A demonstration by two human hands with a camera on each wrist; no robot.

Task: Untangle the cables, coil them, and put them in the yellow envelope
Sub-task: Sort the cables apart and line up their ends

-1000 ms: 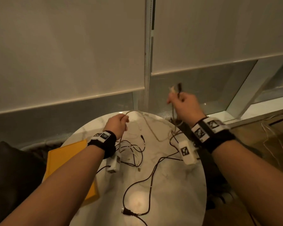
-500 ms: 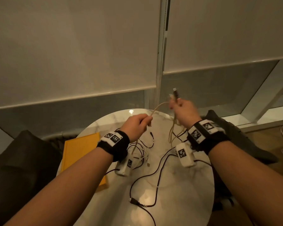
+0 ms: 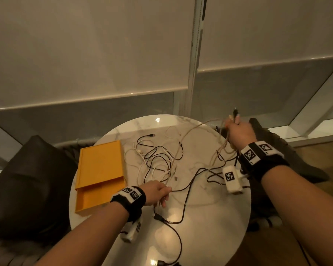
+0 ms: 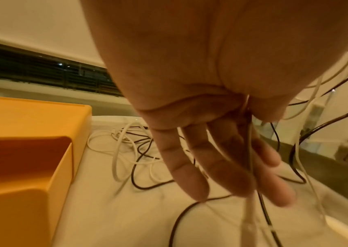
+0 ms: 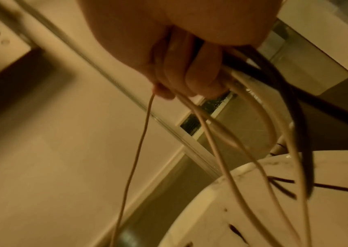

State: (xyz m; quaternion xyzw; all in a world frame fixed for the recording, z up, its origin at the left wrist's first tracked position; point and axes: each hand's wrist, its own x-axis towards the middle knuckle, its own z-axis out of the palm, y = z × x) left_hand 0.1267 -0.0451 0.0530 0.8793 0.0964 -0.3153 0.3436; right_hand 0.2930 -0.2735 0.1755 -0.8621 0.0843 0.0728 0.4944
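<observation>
A tangle of thin white and black cables point(image 3: 158, 162) lies in the middle of the round marble table point(image 3: 215, 223). The yellow envelope point(image 3: 100, 169) lies flat on the left side, its open end toward me; in the left wrist view the envelope point(image 4: 31, 150) fills the left. My left hand point(image 3: 164, 194) is low over the near centre and pinches thin white and black strands point(image 4: 250, 167) between thumb and fingers. My right hand point(image 3: 235, 127) is raised at the far right, fingers point(image 5: 190, 75) curled round white and black cable loops, plug ends sticking up above the fist.
A black cable with a USB plug point(image 3: 159, 216) trails across the near half of the table; another plug point(image 3: 158, 263) lies at the near edge. Dark cushions sit left point(image 3: 27, 179) and right point(image 3: 288, 150) of the table. Window blinds hang behind.
My left hand has come down from the far centre to the near centre of the table, still holding strands. My right hand stays raised at the far right with its loops.
</observation>
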